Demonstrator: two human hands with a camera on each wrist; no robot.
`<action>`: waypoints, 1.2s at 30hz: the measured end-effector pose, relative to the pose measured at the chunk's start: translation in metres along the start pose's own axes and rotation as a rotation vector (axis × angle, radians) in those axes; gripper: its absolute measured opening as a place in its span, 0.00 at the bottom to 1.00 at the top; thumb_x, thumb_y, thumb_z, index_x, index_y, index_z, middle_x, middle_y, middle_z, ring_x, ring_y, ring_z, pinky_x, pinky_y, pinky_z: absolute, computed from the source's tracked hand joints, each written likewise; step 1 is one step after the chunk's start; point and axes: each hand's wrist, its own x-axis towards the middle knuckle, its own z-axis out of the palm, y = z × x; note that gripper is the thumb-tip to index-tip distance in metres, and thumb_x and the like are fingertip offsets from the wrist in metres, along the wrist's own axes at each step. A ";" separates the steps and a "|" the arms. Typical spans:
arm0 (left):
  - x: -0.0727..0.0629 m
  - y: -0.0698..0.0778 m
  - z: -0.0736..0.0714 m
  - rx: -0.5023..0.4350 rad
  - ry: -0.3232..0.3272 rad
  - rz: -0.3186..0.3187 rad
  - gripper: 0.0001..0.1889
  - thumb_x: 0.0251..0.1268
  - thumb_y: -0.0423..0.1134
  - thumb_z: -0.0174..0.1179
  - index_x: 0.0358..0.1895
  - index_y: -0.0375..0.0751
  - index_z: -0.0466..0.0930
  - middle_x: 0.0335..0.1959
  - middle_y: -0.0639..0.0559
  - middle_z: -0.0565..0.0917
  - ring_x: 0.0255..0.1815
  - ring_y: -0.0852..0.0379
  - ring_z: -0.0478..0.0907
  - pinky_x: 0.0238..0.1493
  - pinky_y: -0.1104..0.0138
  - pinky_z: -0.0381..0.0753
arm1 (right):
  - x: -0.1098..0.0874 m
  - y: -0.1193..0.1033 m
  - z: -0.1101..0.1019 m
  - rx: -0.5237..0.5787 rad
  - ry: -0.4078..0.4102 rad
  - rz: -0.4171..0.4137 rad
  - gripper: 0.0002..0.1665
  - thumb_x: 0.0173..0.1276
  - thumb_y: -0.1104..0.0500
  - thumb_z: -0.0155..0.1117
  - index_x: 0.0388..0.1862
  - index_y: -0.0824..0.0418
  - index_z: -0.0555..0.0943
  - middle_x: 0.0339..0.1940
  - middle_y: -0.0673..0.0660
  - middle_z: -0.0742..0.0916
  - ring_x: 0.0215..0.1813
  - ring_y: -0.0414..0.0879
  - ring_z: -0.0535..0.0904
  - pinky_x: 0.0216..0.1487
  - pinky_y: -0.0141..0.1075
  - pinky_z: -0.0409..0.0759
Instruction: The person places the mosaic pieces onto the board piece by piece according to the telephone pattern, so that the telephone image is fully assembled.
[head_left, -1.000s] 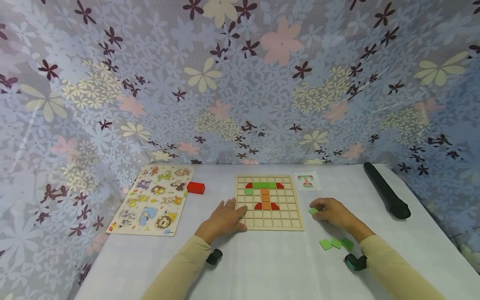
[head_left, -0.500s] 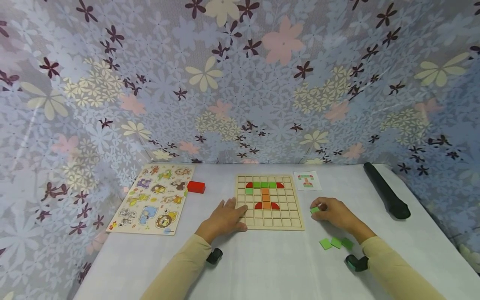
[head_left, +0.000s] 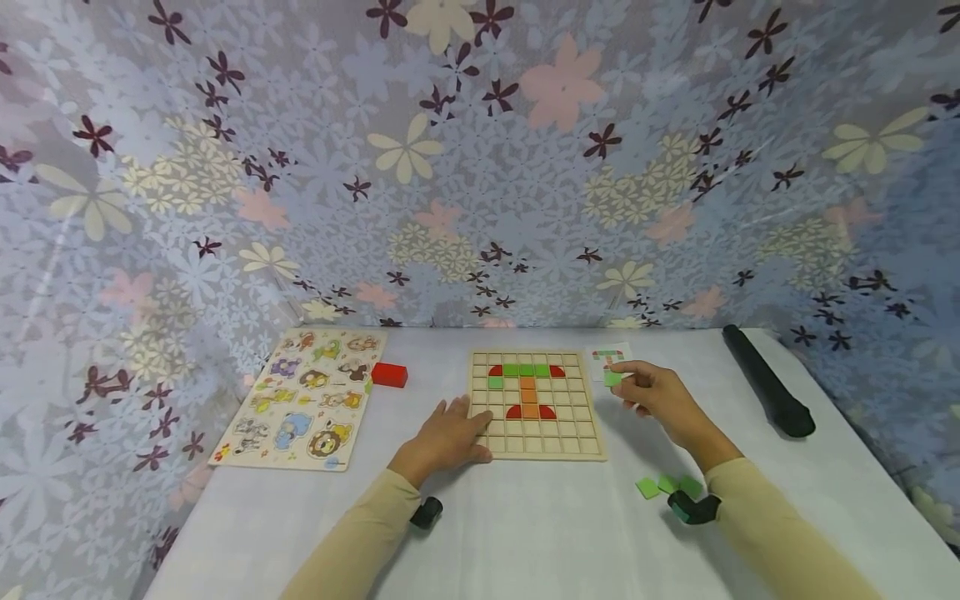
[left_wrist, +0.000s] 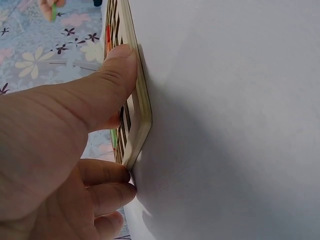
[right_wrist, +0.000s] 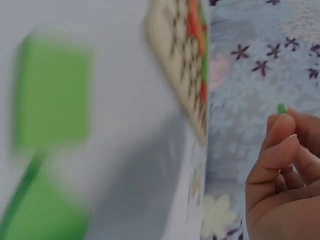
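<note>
My right hand [head_left: 660, 402] pinches a green square tile [head_left: 613, 379] between thumb and fingers, raised near the picture card [head_left: 604, 353]; in the right wrist view the tile [right_wrist: 281, 108] peeks out at the fingertips. A wooden grid board [head_left: 573, 429] bears a red, green and orange tile pattern: a green row with red curved ends, an orange column, red curved pieces at its foot. One more green tile [head_left: 496, 383] sits under the left red end. My left hand [head_left: 444, 437] rests at the board's left edge, thumb over the rim [left_wrist: 142, 100] in the left wrist view.
Several loose green tiles [head_left: 647, 488] lie on the table by the right wrist. An animal puzzle board [head_left: 307, 400] and a red block [head_left: 389, 375] stand left. A black rod-like object [head_left: 768, 383] lies at the far right. Floral cloth [head_left: 480, 208] hangs behind.
My right hand has lifted the green tile and carried it up and slightly left, until it overlaps the card. The left hand stays on the board.
</note>
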 end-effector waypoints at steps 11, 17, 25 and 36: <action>0.003 -0.001 0.005 -0.004 0.012 0.017 0.39 0.64 0.57 0.68 0.77 0.51 0.67 0.80 0.37 0.59 0.83 0.43 0.51 0.82 0.48 0.47 | 0.022 -0.027 0.055 0.118 -0.091 0.021 0.28 0.72 0.59 0.66 0.66 0.65 0.70 0.41 0.60 0.85 0.41 0.55 0.81 0.38 0.43 0.77; 0.002 -0.003 0.005 -0.008 0.002 0.019 0.40 0.64 0.57 0.67 0.77 0.51 0.67 0.80 0.36 0.59 0.83 0.42 0.51 0.82 0.48 0.47 | 0.027 -0.031 0.089 0.088 -0.168 0.022 0.27 0.69 0.63 0.66 0.65 0.68 0.72 0.41 0.59 0.86 0.41 0.56 0.82 0.36 0.43 0.80; 0.002 -0.003 -0.001 0.015 0.019 0.034 0.39 0.65 0.58 0.67 0.77 0.51 0.68 0.79 0.34 0.60 0.82 0.41 0.53 0.82 0.47 0.48 | 0.031 -0.023 0.127 -0.121 -0.213 -0.060 0.16 0.67 0.64 0.68 0.53 0.63 0.80 0.32 0.54 0.83 0.31 0.43 0.75 0.31 0.33 0.75; 0.001 -0.003 0.000 0.014 0.000 0.013 0.39 0.64 0.58 0.67 0.77 0.51 0.67 0.80 0.35 0.59 0.82 0.41 0.52 0.82 0.48 0.47 | 0.025 -0.022 0.143 -0.356 -0.204 -0.121 0.13 0.65 0.62 0.72 0.47 0.61 0.82 0.25 0.51 0.80 0.26 0.42 0.73 0.28 0.34 0.73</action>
